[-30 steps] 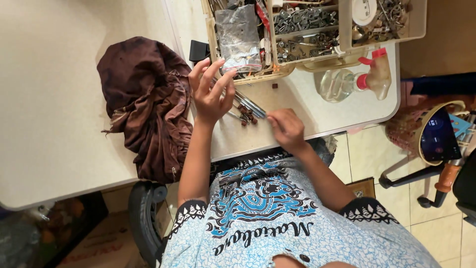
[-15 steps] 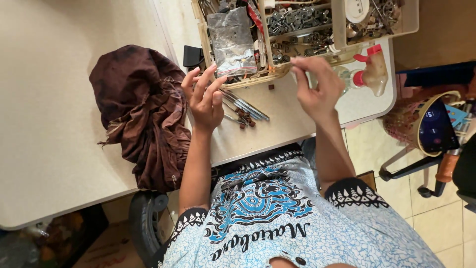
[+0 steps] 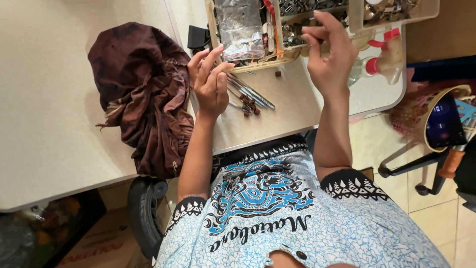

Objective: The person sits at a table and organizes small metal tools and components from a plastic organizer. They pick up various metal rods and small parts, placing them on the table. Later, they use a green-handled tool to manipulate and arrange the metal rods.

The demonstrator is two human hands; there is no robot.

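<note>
Sorting step: right hand at the parts organizer, apparently pinching a small part; left hand spread over metal rods. Next: precise placement.

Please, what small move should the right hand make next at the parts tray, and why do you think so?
Probably the right hand should dip its fingertips into the tray compartment of small metal parts just under them. It hovers at the beige tray's edge, while the left hand waits open-fingered above the thin rods on the table.

Head cam, looks down, close on table.
</note>
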